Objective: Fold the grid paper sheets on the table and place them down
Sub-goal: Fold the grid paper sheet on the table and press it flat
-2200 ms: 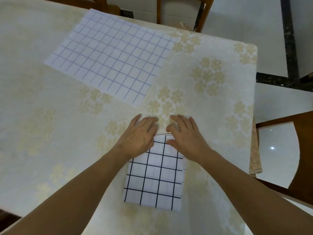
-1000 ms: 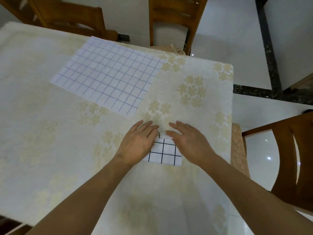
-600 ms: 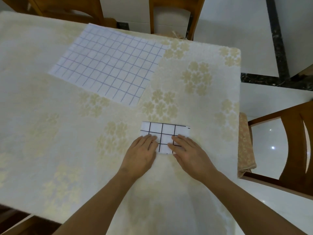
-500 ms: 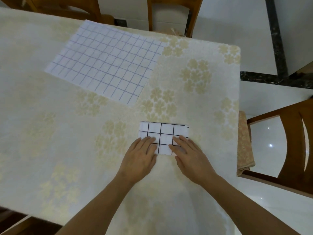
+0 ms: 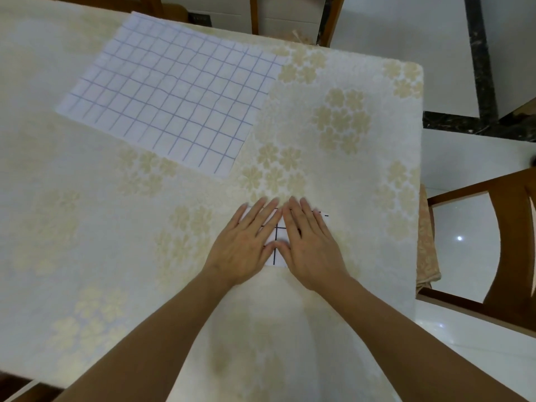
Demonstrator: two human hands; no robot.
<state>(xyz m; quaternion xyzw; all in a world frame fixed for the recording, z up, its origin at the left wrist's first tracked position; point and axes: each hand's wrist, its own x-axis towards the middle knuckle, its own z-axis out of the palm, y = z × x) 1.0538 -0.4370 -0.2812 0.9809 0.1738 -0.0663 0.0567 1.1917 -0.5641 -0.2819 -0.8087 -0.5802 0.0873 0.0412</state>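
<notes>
Head view, left to right: an unfolded sheet [image 5: 171, 94] with thin blue grid lines lies flat at the far left of the tabletop [image 5: 87, 227], its long axis running from far left toward near right. Well apart from it, near the person, the left hand [image 5: 246, 245] and right hand [image 5: 307, 242] press side by side, fingers straight, on a small folded sheet [image 5: 277, 245] with bold black grid lines, long axis across, mostly hidden. Neither hand's grip closes on anything. A chair [image 5: 499, 250] stands at right.
</notes>
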